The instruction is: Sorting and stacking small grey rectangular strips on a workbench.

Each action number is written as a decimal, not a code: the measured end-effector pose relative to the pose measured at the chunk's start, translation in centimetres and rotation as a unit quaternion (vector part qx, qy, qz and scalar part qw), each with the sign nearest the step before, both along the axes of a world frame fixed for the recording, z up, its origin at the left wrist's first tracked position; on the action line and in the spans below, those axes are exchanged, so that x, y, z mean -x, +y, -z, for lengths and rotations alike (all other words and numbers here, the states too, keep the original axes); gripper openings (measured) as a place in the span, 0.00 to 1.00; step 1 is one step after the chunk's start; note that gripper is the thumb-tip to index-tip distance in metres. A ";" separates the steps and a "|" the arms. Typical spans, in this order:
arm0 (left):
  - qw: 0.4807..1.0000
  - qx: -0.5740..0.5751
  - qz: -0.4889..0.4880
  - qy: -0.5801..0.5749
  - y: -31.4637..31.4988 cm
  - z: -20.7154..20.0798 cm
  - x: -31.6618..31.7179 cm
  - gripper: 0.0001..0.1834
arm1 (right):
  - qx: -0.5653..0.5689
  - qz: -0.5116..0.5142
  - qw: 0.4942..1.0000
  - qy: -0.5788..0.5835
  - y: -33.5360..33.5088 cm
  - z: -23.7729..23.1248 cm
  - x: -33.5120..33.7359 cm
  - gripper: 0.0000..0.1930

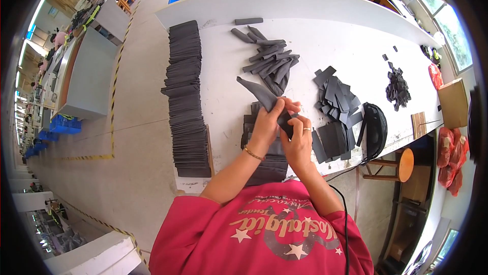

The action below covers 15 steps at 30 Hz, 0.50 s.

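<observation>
Above the white table, both my hands are closed on a dark grey fabric piece [257,92]. Its pointed end sticks out to the upper left. My left hand [266,125] grips it along its middle, with the thumb on top. My right hand [298,139], wearing a ring, pinches the near end, and its fingers partly hide what lies there. Below the hands lie stacked dark flat pieces [268,169], partly covered by my arms. Just beyond them is a loose heap of rolled dark fabric pieces [274,64].
A long row of stacked dark fabric [184,97] lines the table's left side. To the right are flat dark strips [335,94], a black zip pouch [375,132] and a heap of small dark pieces [398,88]. A raised white board [305,3] edges the far side; a wooden stool [405,165] stands right.
</observation>
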<state>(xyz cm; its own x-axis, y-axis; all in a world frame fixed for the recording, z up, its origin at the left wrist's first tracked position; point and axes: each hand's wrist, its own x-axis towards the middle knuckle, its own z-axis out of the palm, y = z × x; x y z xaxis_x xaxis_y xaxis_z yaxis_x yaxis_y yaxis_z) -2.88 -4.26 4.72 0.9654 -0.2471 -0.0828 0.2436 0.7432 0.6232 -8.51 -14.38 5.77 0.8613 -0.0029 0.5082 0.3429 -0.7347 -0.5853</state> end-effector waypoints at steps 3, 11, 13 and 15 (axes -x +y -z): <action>0.998 0.040 -0.002 0.041 -1.0 0.3 1.1 0.13 | -0.004 -0.049 0.999 -0.014 0.1 -0.3 -1.1 0.19; 0.997 0.028 -0.049 0.055 -0.3 -0.3 0.9 0.15 | -0.010 -0.092 0.993 0.072 -1.9 -0.5 0.0 0.17; 0.996 0.050 -0.052 0.048 -0.6 0.2 1.1 0.16 | 0.007 -0.104 0.993 0.052 -1.3 -1.4 -1.1 0.16; 0.996 0.014 -0.038 0.079 0.0 1.0 1.0 0.16 | 0.016 -0.108 0.993 0.032 -1.5 -1.3 -1.0 0.16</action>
<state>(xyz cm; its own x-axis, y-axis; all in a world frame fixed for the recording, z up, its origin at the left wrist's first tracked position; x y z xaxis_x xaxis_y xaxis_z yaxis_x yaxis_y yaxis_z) -3.93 -4.24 3.70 0.9569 -0.1781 -0.2292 0.2793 0.7802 0.5597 -7.48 -15.87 7.07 0.8708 0.2012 0.4486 0.4573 -0.6664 -0.5889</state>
